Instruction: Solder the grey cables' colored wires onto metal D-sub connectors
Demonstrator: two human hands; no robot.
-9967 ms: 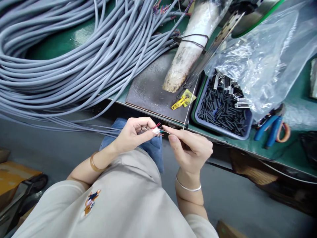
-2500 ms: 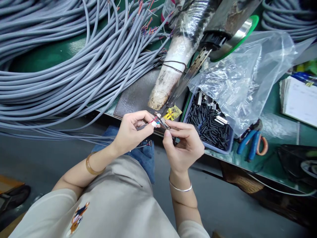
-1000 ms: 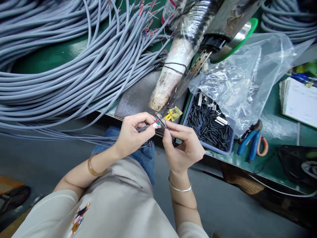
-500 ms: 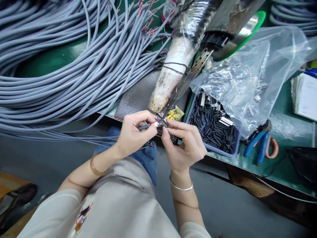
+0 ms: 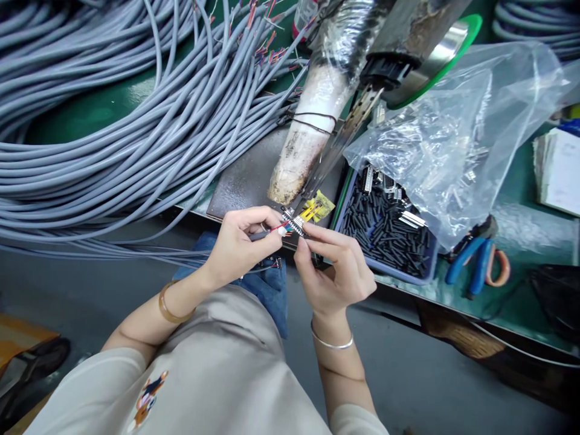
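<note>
My left hand point(image 5: 240, 244) pinches the stripped end of a grey cable, and thin coloured wires point(image 5: 281, 229) fan out from it. Between the thumb and fingertips of my right hand point(image 5: 339, 266) is a small metal multi-pin connector point(image 5: 297, 226). The wires meet its row of pins, though my fingers partly cover the joins. A soldering iron point(image 5: 366, 107) slants down from above, its dark tip at the connector. Beside it hangs a white tube point(image 5: 301, 142) with a scorched lower end. A yellow packet point(image 5: 322, 206) lies just behind the connector.
Bundles of grey cable point(image 5: 113, 163) cover the left of the green bench. To the right, a blue tray point(image 5: 428, 275) holds black sleeves and several connectors, partly under a clear plastic bag point(image 5: 512, 109). Pliers point(image 5: 471, 260) and a paper stack point(image 5: 559, 172) lie further right.
Both hands have shifted slightly left with the cable and connector, and more of the pin row shows. The whole view has also shifted a little. Both grips stay the same.
</note>
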